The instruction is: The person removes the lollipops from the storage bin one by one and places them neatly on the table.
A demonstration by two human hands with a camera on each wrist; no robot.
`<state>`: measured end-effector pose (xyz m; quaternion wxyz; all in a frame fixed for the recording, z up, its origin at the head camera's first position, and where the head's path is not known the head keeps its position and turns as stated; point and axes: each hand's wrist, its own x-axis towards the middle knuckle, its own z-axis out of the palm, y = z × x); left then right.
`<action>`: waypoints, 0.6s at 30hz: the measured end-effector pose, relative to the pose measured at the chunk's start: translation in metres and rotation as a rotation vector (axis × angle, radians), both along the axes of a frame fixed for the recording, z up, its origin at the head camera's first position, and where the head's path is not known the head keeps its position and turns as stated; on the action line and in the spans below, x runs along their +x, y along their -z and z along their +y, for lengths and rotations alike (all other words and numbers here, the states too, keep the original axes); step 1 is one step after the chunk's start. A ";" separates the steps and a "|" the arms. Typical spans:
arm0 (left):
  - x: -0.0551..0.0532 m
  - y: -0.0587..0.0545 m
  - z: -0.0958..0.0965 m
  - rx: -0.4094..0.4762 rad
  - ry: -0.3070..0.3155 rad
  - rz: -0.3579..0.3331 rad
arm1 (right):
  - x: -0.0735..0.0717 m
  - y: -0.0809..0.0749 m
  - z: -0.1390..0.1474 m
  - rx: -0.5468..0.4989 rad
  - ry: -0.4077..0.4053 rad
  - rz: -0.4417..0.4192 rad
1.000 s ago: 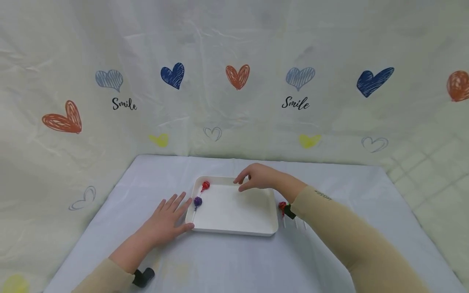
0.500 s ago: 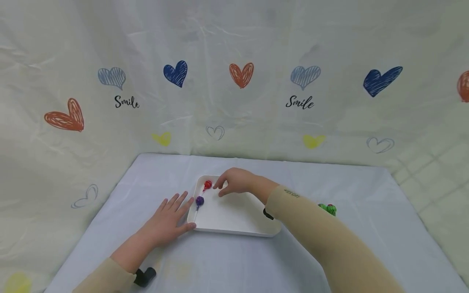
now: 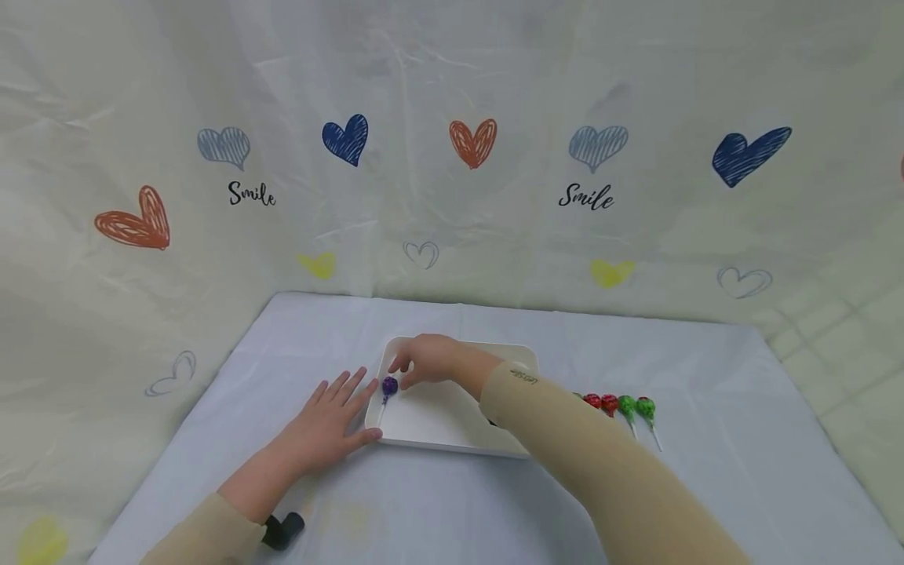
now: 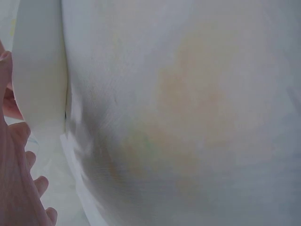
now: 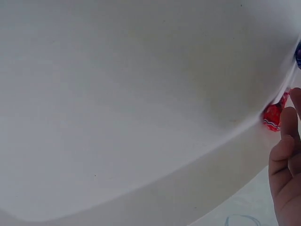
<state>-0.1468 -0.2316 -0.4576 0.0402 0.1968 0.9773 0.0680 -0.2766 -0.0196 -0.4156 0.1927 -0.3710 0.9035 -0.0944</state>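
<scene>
A white tray (image 3: pixel 445 417) lies on the table, with my left hand (image 3: pixel 321 428) at its left edge. That hand's fingers are straight and spread, the thumb touching the front left corner. A purple lollipop (image 3: pixel 389 386) lies along the tray's left side, its stick toward the front. My right hand (image 3: pixel 432 359) reaches over the tray's back left part, fingers bent with a gap between thumb and forefinger. In the right wrist view a red lollipop (image 5: pixel 272 117) lies against the tray wall, right by my fingers; in the head view my hand hides it. No firm hold on it shows.
Right of the tray, several red and green lollipops (image 3: pixel 646 408) lie in a row on the white tablecloth (image 3: pixel 713 384), partly behind my right sleeve (image 3: pixel 565 447). A curtain with printed hearts (image 3: pixel 473 145) stands behind the table.
My right hand has moved left across the tray to the red lollipop, now covering it in the head view. More of the lollipop row on the right has come into sight. The left hand stays put.
</scene>
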 end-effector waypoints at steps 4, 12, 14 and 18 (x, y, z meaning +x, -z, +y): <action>-0.002 0.002 0.000 0.003 0.005 0.002 | 0.000 0.006 -0.007 -0.008 0.010 -0.017; 0.000 -0.001 0.000 0.021 0.024 0.021 | 0.000 0.008 -0.016 -0.008 -0.012 -0.010; 0.000 -0.002 0.000 0.025 0.027 0.018 | 0.001 0.007 -0.017 -0.003 -0.005 -0.016; -0.002 0.002 -0.002 0.027 0.023 0.020 | 0.005 0.005 -0.019 -0.017 -0.014 -0.031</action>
